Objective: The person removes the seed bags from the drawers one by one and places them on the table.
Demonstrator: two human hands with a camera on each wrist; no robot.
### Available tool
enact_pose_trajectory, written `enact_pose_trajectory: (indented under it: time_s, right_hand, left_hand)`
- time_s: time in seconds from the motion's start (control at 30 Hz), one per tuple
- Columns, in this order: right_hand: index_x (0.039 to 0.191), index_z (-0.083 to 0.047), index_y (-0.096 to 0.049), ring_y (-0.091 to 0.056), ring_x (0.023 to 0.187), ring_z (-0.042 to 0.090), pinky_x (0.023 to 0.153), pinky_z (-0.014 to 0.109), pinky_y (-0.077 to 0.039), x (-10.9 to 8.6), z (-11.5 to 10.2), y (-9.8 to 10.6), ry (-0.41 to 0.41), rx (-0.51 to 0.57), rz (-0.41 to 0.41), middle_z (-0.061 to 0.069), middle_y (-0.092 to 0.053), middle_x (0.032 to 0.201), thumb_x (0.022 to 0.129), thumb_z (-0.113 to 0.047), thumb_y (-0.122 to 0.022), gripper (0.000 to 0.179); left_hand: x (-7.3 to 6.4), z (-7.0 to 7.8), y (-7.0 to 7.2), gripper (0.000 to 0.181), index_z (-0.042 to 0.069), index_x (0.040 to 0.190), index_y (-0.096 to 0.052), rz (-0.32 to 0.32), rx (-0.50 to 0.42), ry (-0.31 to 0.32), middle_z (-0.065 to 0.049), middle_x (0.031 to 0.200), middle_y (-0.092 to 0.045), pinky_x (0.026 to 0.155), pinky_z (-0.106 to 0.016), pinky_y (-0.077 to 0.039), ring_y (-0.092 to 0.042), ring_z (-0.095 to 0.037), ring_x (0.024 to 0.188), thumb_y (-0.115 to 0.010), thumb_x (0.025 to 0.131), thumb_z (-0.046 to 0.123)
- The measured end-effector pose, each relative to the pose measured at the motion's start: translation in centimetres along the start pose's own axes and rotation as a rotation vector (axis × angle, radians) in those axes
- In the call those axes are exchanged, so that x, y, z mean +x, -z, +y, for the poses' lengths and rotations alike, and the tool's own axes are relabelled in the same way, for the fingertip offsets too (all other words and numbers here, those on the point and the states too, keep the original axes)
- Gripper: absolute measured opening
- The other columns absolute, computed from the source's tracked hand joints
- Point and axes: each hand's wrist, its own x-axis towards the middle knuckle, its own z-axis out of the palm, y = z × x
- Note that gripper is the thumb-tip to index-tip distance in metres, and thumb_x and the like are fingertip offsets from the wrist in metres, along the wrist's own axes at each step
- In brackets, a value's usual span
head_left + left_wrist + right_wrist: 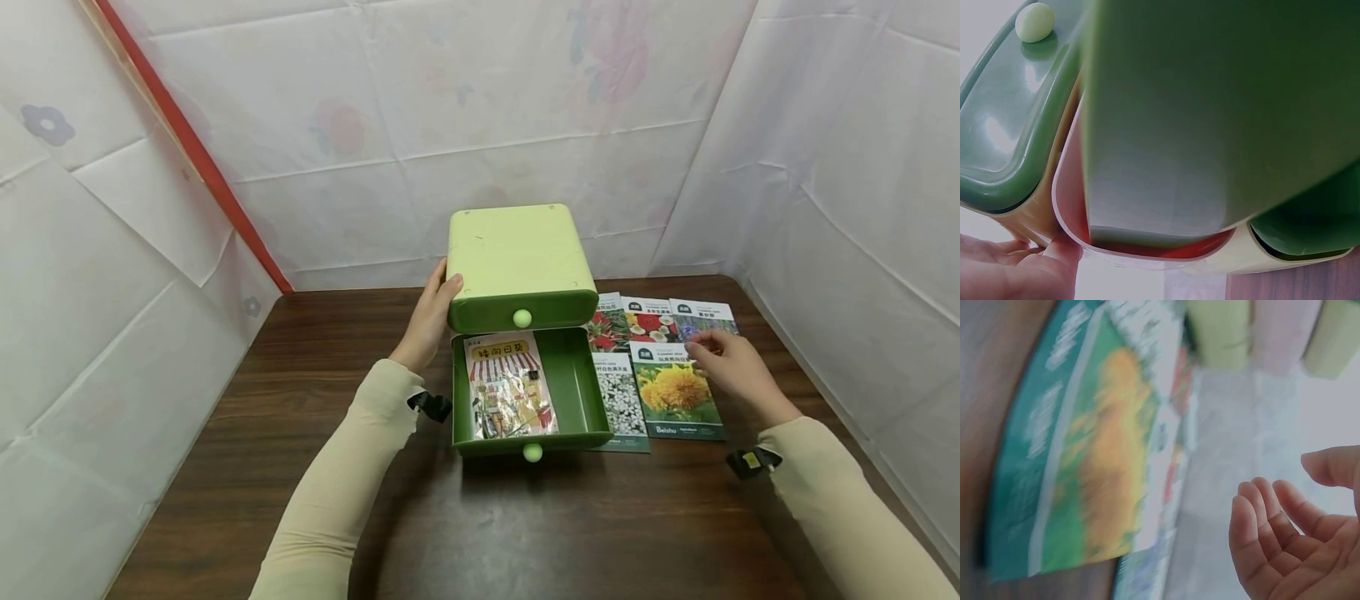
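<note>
A small drawer cabinet (517, 250) stands on the table, pale yellow-green on top with green drawer fronts. One drawer (576, 392) below the top one is pulled out and holds a picture packet (513, 387) with a striped awning design. My left hand (427, 325) rests against the cabinet's left side, its thumb near the upper front corner. In the left wrist view, its fingers (1022, 262) touch the casing beside the pink tier (1067, 187). My right hand (738, 371), loosely curled and holding nothing, hovers by the yellow-flower seed packet (675, 392).
Right of the cabinet lie more seed packets: white-flowered (621, 400), red-flowered (607, 325), red-and-white (651, 321) and purple-blue (705, 315). The brown wooden table (300, 358) is backed by white sheeting (450, 108), with a red strip (195, 150) at left.
</note>
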Motion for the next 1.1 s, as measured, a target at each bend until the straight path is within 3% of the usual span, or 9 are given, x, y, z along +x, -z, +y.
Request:
enact_pose_trajectory:
  time_s: [0.07,0.13,0.23,0.37,0.47,0.63,0.87,1.1]
  right_hand:
    - [0.121,0.004,-0.058,-0.066,0.090,0.030,0.069,0.031,-0.055,-0.1,-1.4,0.1,0.054,0.008,0.019,0.024,-0.063,0.109,0.104,-0.033,-0.047,0.041]
    - [0.119,0.001,-0.060,-0.065,0.084,0.014,0.067,0.025,-0.053,-0.2,-2.7,0.0,0.102,0.017,0.040,0.021,-0.064,0.107,0.104,-0.032,-0.049,0.039]
    - [0.117,-0.003,-0.062,-0.058,0.076,-0.001,0.064,0.021,-0.050,-0.5,-4.9,-0.4,0.163,0.040,0.066,0.017,-0.067,0.102,0.103,-0.032,-0.050,0.035]
    - [0.117,-0.006,-0.064,-0.061,0.082,0.010,0.065,0.026,-0.049,-1.0,-7.8,-1.4,0.229,0.042,0.067,0.012,-0.068,0.101,0.103,-0.032,-0.050,0.032]
    - [0.118,-0.007,-0.063,-0.064,0.088,0.020,0.072,0.031,-0.052,-1.3,-9.6,-2.4,0.287,0.033,0.036,0.011,-0.069,0.105,0.103,-0.029,-0.052,0.029]
    - [0.120,-0.005,-0.063,-0.064,0.091,0.020,0.079,0.038,-0.055,-1.5,-11.9,-4.4,0.415,0.012,-0.024,0.009,-0.067,0.106,0.101,-0.020,-0.056,0.025]
    - [0.136,-0.004,-0.054,-0.062,0.109,0.027,0.090,0.047,-0.052,-1.5,-14.0,-6.6,0.502,-0.135,-0.138,0.012,-0.063,0.121,0.098,-0.027,-0.062,0.046]
    - [0.148,-0.007,-0.042,-0.055,0.123,0.032,0.097,0.050,-0.048,-1.0,-14.8,-8.5,0.541,-0.283,-0.243,0.016,-0.049,0.141,0.096,-0.040,-0.062,0.065]
  left_hand:
    - [0.0,0.0,0.0,0.064,0.038,0.157,-0.008,-0.003,-0.001,-0.006,0.008,0.164,-0.008,0.116,-0.052,-0.028,-0.025,-0.020,0.146,-0.040,0.102,0.051]
    - [0.0,0.0,0.0,0.064,0.036,0.157,-0.007,-0.012,-0.007,-0.010,0.007,0.165,-0.007,0.116,-0.052,-0.028,-0.024,-0.020,0.146,-0.039,0.103,0.049]
    - [-0.7,1.2,-0.2,0.065,0.029,0.159,-0.005,-0.028,-0.010,-0.014,0.002,0.165,-0.007,0.116,-0.051,-0.028,-0.023,-0.022,0.147,-0.037,0.105,0.043]
    - [-1.5,2.6,-0.5,0.065,0.021,0.160,-0.003,-0.037,-0.009,-0.011,-0.002,0.166,-0.006,0.116,-0.051,-0.027,-0.022,-0.024,0.148,-0.036,0.106,0.037]
    - [-1.0,1.8,-0.3,0.066,0.023,0.160,-0.002,-0.031,-0.009,-0.002,-0.001,0.166,-0.004,0.117,-0.052,-0.026,-0.019,-0.024,0.149,-0.036,0.106,0.038]
    - [0.0,0.3,0.0,0.066,0.031,0.159,-0.003,-0.022,-0.016,0.001,0.003,0.165,-0.006,0.116,-0.053,-0.027,-0.024,-0.024,0.147,-0.037,0.104,0.045]
    - [0.1,0.0,0.0,0.066,0.038,0.157,-0.008,0.005,-0.009,0.015,0.007,0.164,-0.010,0.115,-0.052,-0.029,-0.030,-0.023,0.144,-0.040,0.102,0.053]
    - [-0.3,0.9,-0.1,0.066,0.031,0.159,-0.004,-0.003,-0.006,0.033,0.002,0.165,-0.007,0.116,-0.053,-0.028,-0.027,-0.025,0.146,-0.038,0.104,0.045]
